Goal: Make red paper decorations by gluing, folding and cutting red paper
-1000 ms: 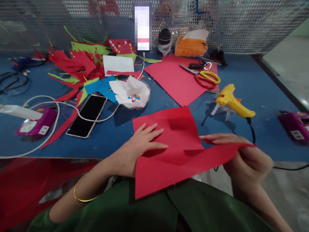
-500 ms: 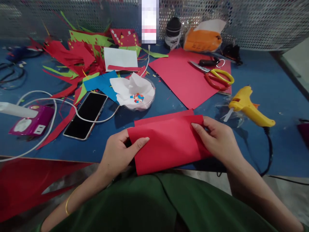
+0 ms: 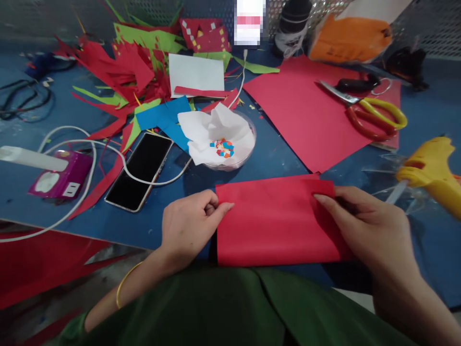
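Note:
A sheet of red paper, folded over on itself, lies at the front edge of the blue table. My left hand pinches its upper left corner, thumb on top and fingers curled beneath. At the upper right corner, my right hand grips the paper the same way, its thumb pressed near the top edge. The fold runs along the side nearest my body, and the two top edges lie almost level. Just beyond it is a clear round dish lined with white tissue, holding small coloured paper bits.
Scissors lie on a larger red sheet at the back right. A yellow glue gun rests at the right. Left are a phone, a white cable, a purple box and piled paper scraps.
The view has shifted. The folded red paper has been levelled, its top edges brought closer together, and my left hand has moved up to its top left corner.

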`<control>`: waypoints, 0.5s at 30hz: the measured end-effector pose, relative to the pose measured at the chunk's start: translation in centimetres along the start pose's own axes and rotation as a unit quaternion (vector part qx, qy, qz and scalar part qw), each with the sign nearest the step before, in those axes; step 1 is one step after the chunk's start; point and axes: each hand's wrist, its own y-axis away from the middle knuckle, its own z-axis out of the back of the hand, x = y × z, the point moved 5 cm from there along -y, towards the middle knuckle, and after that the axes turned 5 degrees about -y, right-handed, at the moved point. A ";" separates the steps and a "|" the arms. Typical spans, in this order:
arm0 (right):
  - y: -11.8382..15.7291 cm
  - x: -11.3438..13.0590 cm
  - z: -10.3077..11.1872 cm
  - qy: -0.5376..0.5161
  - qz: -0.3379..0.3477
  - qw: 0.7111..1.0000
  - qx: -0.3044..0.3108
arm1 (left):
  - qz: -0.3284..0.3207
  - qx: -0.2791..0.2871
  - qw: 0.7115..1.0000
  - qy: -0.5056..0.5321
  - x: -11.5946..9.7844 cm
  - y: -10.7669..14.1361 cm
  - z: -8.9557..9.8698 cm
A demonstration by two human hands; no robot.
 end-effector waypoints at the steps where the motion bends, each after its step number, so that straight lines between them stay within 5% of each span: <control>1: 0.0 -0.2 0.1 0.004 -0.023 1.000 -0.006 | 0.001 -0.001 1.000 -0.003 0.0 -0.1 -0.1; 6: -0.3 -0.4 0.3 0.008 -0.074 0.997 -0.025 | -0.007 -0.020 1.000 -0.017 0.2 -0.2 -0.1; 15: -1.4 -0.9 0.0 0.045 -0.060 0.997 -0.007 | -0.033 -0.043 0.998 -0.036 0.3 -0.2 -0.1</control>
